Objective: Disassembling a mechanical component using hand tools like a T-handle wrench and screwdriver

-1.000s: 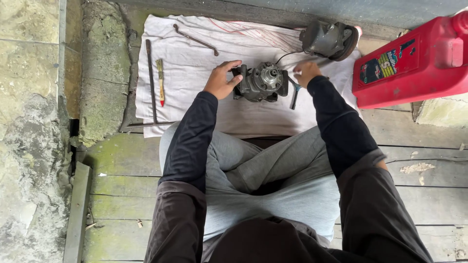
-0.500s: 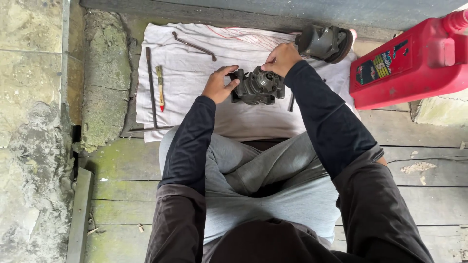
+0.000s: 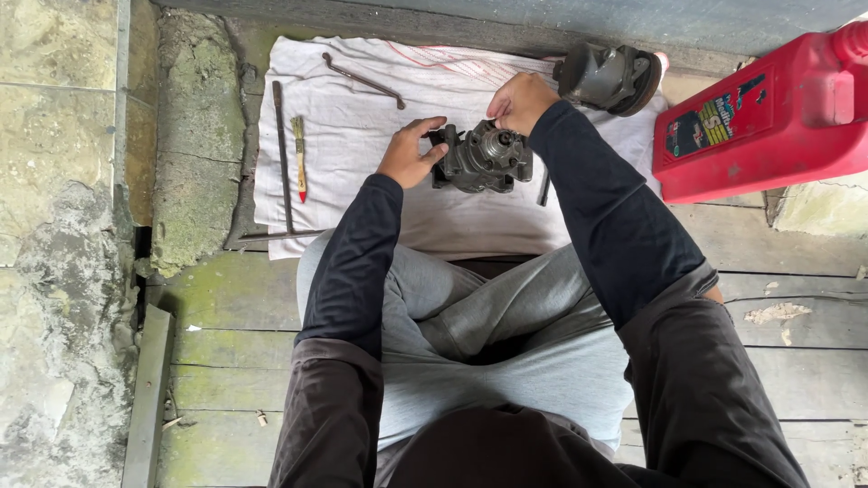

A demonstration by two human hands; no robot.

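A dark, greasy metal engine part [image 3: 484, 158] with a round shaft end on top stands on a white cloth [image 3: 362, 126]. My left hand [image 3: 409, 154] grips its left side, thumb and fingers around the casing. My right hand [image 3: 520, 101] is closed at the part's upper right edge, fingers curled; whether it holds anything small is hidden. A second dark round metal housing [image 3: 608, 77] lies at the cloth's far right corner.
A small brush with a red-tipped handle [image 3: 299, 161], a long L-shaped rod [image 3: 282, 172] and a bent metal tool [image 3: 363, 79] lie on the cloth's left side. A red plastic jerrycan [image 3: 768, 117] stands right. Stone wall left, wooden planks below my crossed legs.
My right hand rose from the right side of the engine part to its upper right edge. My left hand kept its grip on the left side.
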